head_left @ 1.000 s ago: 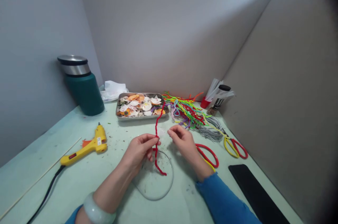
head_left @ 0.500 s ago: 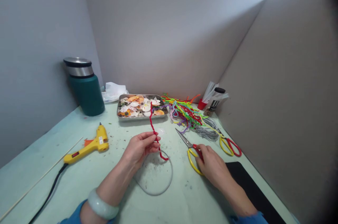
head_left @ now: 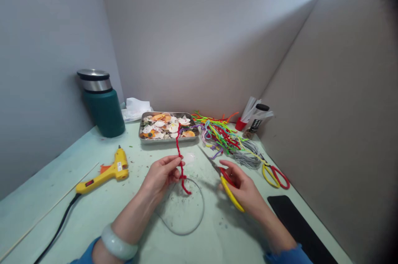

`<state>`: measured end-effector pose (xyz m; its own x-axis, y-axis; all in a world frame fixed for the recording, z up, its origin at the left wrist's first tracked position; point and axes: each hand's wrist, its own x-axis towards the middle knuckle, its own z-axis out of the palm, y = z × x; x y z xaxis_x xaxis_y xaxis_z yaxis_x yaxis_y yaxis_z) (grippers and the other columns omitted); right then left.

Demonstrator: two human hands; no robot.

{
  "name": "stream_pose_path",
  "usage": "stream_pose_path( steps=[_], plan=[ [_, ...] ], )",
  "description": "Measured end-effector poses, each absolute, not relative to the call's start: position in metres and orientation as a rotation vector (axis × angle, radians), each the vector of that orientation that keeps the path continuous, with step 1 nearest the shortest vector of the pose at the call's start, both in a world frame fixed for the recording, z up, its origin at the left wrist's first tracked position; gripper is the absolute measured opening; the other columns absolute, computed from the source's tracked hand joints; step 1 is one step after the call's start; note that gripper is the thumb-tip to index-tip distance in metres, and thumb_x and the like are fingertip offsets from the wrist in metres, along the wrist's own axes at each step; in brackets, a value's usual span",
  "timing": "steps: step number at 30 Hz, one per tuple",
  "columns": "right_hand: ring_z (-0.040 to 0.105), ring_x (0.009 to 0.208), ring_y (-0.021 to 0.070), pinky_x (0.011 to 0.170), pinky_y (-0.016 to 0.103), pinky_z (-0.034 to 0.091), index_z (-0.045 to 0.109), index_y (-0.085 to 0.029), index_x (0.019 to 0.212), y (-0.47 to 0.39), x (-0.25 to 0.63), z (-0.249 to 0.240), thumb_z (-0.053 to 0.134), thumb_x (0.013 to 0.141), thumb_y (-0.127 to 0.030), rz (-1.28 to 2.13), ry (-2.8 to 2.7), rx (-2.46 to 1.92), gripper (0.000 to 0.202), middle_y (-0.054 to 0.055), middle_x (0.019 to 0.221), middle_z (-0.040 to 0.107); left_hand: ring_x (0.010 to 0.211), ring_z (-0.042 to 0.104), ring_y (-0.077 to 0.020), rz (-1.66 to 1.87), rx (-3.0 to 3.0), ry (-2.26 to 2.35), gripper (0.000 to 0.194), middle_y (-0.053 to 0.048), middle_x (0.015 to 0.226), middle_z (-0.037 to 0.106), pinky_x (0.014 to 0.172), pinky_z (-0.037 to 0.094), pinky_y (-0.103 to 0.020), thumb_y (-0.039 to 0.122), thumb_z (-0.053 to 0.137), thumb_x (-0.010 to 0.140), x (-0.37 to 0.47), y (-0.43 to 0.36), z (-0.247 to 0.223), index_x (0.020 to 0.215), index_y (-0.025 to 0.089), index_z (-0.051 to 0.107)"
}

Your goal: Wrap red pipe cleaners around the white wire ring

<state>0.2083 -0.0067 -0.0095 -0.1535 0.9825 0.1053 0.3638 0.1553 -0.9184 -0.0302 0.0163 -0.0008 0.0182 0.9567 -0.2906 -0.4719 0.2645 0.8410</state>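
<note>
Between thumb and fingers, my left hand (head_left: 163,174) pinches a crooked red pipe cleaner (head_left: 178,144) that stands roughly upright. Its lower end bends over the top of a grey wire ring (head_left: 202,210); whether it is wound around the ring I cannot tell. My right hand (head_left: 244,187) grips scissors (head_left: 226,181) with one red and one yellow handle, raised off the table. Their blades look closed and point up and left, toward the shell tray, and are a little blurred.
Behind my hands is a metal tray (head_left: 164,141) of shells. Right of it lie coloured pipe cleaners (head_left: 219,131), a grey wire coil (head_left: 248,156) and second scissors (head_left: 280,178). A yellow glue gun (head_left: 105,175), a thin stick (head_left: 49,210) and a green flask (head_left: 104,110) stand or lie left.
My right hand has lifted the scissors off the table and their handles have come closer together. The red pipe cleaner's lower end has shifted slightly left and down.
</note>
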Motion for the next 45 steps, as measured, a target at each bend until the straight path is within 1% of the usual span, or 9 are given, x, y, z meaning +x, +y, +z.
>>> stream_pose_path(
  steps=[4,6,10,14,16,19,21,28,45],
  plan=[
    [0.056,0.094,0.0197,0.084,0.032,0.045,0.046,-0.022,0.129,-0.003,0.197,-0.015,0.062,0.076,-0.03,0.804,-1.951,-1.276,0.056,0.007,0.113,0.056,0.04,0.049,-0.0046,1.237,0.615,1.008,0.013,-0.007,0.076,0.067,0.036,0.04,-0.017,0.013,0.064,0.074,-0.03,0.016,-0.002,0.087,0.01,0.062],
    [0.055,0.09,0.0192,0.08,0.031,0.046,0.044,-0.023,0.131,-0.003,0.196,-0.02,0.063,0.076,-0.03,0.675,-2.016,-1.28,0.058,0.007,0.109,0.055,0.04,0.048,-0.0045,1.24,0.612,1.012,0.014,-0.007,0.075,0.067,0.036,0.039,-0.017,0.013,0.065,0.073,-0.03,0.016,-0.001,0.087,0.01,0.062],
    [0.055,0.081,0.0178,0.071,0.029,0.047,0.05,-0.024,0.125,-0.004,0.196,-0.03,0.064,0.077,-0.031,0.462,-2.068,-1.221,0.051,0.006,0.096,0.055,0.04,0.048,-0.0036,1.238,0.605,0.988,0.018,-0.006,0.075,0.067,0.041,0.042,-0.017,0.012,0.067,0.071,-0.03,0.014,0.0,0.089,0.011,0.063],
    [0.055,0.08,0.0184,0.068,0.029,0.047,0.051,-0.023,0.126,-0.003,0.197,-0.037,0.066,0.076,-0.032,0.285,-2.153,-1.141,0.053,0.007,0.095,0.055,0.038,0.046,-0.0042,1.232,0.591,0.968,0.015,0.0,0.055,0.06,0.046,0.046,-0.018,0.013,0.067,0.072,-0.029,0.014,0.0,0.086,0.011,0.064],
    [0.055,0.079,0.0183,0.067,0.029,0.047,0.051,-0.022,0.126,-0.002,0.197,-0.039,0.066,0.076,-0.032,0.22,-2.168,-1.128,0.053,0.007,0.095,0.055,0.038,0.045,-0.004,1.223,0.582,0.959,0.013,0.001,0.052,0.058,0.045,0.046,-0.017,0.012,0.066,0.072,-0.029,0.014,0.0,0.085,0.01,0.065],
    [0.055,0.079,0.0182,0.066,0.028,0.048,0.05,-0.021,0.127,0.0,0.199,-0.041,0.066,0.077,-0.032,0.164,-2.162,-1.121,0.053,0.008,0.096,0.055,0.04,0.046,-0.0023,1.212,0.571,0.941,0.013,-0.003,0.067,0.065,0.043,0.043,-0.015,0.011,0.067,0.071,-0.029,0.015,0.0,0.084,0.01,0.065],
    [0.056,0.08,0.0184,0.067,0.029,0.048,0.05,-0.022,0.127,0.0,0.2,-0.042,0.065,0.077,-0.032,0.13,-2.162,-1.129,0.053,0.008,0.097,0.056,0.04,0.046,-0.0016,1.199,0.568,0.929,0.013,-0.004,0.071,0.066,0.042,0.042,-0.014,0.012,0.067,0.072,-0.03,0.014,0.0,0.084,0.01,0.066],
    [0.057,0.082,0.0186,0.068,0.029,0.049,0.051,-0.022,0.127,0.0,0.204,-0.043,0.063,0.079,-0.031,0.025,-2.194,-1.171,0.051,0.009,0.097,0.058,0.039,0.043,-0.0006,1.19,0.556,0.899,0.016,-0.003,0.068,0.065,0.04,0.038,-0.013,0.012,0.068,0.071,-0.03,0.013,0.0,0.086,0.009,0.067],
    [0.058,0.079,0.0184,0.066,0.028,0.048,0.053,-0.021,0.127,-0.005,0.201,-0.041,0.059,0.082,-0.033,-0.06,-2.251,-1.263,0.047,0.009,0.095,0.06,0.038,0.043,-0.0013,1.23,0.615,0.999,0.014,-0.005,0.068,0.067,0.04,0.038,-0.014,0.014,0.071,0.067,-0.026,0.012,0.002,0.079,0.009,0.067]
  ],
)
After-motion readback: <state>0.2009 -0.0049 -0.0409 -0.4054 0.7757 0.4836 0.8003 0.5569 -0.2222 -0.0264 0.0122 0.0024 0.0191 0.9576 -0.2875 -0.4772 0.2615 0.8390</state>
